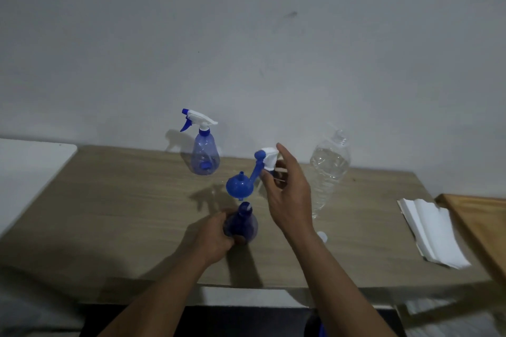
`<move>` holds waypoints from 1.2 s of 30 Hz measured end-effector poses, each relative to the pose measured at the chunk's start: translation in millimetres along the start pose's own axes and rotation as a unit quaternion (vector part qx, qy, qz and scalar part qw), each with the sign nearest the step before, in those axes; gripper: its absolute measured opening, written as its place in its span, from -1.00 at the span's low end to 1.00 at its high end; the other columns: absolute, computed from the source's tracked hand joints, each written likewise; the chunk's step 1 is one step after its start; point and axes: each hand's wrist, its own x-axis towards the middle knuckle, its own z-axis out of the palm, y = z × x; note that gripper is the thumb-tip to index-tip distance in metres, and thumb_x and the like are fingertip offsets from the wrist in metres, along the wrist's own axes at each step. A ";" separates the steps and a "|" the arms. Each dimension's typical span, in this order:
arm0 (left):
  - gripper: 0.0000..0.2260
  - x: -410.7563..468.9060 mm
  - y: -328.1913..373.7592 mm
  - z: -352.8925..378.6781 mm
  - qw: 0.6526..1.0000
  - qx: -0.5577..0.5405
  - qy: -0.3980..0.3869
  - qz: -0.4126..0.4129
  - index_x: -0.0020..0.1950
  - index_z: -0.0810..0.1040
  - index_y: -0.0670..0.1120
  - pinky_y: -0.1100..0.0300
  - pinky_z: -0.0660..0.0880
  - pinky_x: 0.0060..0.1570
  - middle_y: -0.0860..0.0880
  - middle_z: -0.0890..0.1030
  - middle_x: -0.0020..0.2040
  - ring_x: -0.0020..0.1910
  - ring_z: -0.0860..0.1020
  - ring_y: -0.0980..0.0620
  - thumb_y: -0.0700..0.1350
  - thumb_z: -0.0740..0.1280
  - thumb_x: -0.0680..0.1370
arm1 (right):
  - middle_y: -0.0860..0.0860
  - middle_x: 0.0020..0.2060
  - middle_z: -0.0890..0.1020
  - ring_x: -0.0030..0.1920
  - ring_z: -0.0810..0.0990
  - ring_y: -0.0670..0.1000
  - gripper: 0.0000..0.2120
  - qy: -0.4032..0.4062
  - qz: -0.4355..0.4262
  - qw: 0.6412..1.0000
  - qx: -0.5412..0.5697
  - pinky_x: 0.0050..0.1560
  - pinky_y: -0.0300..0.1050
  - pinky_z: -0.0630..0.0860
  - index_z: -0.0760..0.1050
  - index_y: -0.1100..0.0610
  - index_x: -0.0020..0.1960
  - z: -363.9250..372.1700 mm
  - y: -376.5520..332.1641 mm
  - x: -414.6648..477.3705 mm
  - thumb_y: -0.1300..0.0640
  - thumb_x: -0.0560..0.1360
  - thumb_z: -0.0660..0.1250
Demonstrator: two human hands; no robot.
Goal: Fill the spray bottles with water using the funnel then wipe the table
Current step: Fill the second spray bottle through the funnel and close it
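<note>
Table [109, 213]: wooden, against a grey wall.
Left hand [216, 238]: curled round the open bottle [242, 224], near front edge.
Right hand [287, 194]: fingers hold the spray head [267, 159] aloft.
Funnel [239, 186]: just beyond the bottle.
Far: second sprayer [205, 156], water bottle [328, 169].

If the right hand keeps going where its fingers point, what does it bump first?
Probably the wall: the right hand points between the far spray bottle and the water bottle, though depth is unclear.

Wooden table [123, 213] bears spray bottle [204, 154], water bottle [330, 169], paper napkins [432, 232], white cap [323, 236].
</note>
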 end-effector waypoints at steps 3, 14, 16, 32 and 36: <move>-0.52 -3.8 4.6 -1.2 0.999 0.020 -0.001 0.025 0.25 0.50 -0.02 0.60 0.35 -0.28 0.17 0.52 -0.15 -0.17 0.50 0.27 -0.35 0.49 0.41 | -0.15 -0.01 0.60 -0.08 0.62 -0.23 -0.46 0.019 -0.016 1.000 -0.015 -0.13 -0.46 0.49 0.38 -0.04 0.47 -10.0 -25.1 9.0 0.17 0.55 0.45; -0.59 -11.8 -10.5 -11.6 0.998 0.030 0.039 0.029 -0.06 0.53 0.12 0.49 0.41 -0.20 0.14 0.63 -0.19 -0.20 0.59 0.17 -0.26 0.57 0.28 | 0.02 -0.07 0.62 -0.17 0.60 -0.05 -0.63 -0.027 0.063 0.972 -0.225 -0.17 -0.10 0.52 0.47 -0.01 0.33 -17.1 2.3 4.9 0.14 0.54 0.37; -0.55 -7.4 -18.7 -12.5 0.998 0.016 0.051 0.031 -0.02 0.55 0.15 0.20 0.53 -0.01 0.07 0.68 -0.08 -0.08 0.65 0.02 -0.19 0.59 0.21 | 0.06 -0.05 0.64 -0.15 0.59 0.02 -0.65 -0.047 0.097 0.959 -0.262 -0.16 -0.12 0.46 0.47 0.03 0.31 -13.6 20.7 -2.1 0.13 0.53 0.35; -0.36 -0.3 -34.7 -5.8 0.996 0.050 0.074 0.004 0.31 0.44 0.29 0.01 0.52 0.21 0.22 0.64 0.09 0.09 0.61 0.14 0.08 0.58 0.29 | 0.12 0.01 0.64 -0.02 0.62 0.17 -0.79 -0.158 0.248 0.894 -0.338 -0.09 -0.05 0.50 0.51 0.10 0.09 2.5 116.7 -31.4 0.03 0.50 0.34; -0.39 2.2 -36.9 -5.1 0.996 0.034 0.077 0.014 0.30 0.49 0.20 0.06 0.52 0.22 0.18 0.64 0.10 0.10 0.61 0.14 -0.03 0.61 0.31 | 0.09 0.04 0.60 0.04 0.63 0.17 -0.69 -0.145 0.196 0.881 -0.406 -0.07 -0.02 0.52 0.48 0.08 0.19 4.0 109.3 -25.6 -0.10 0.55 0.32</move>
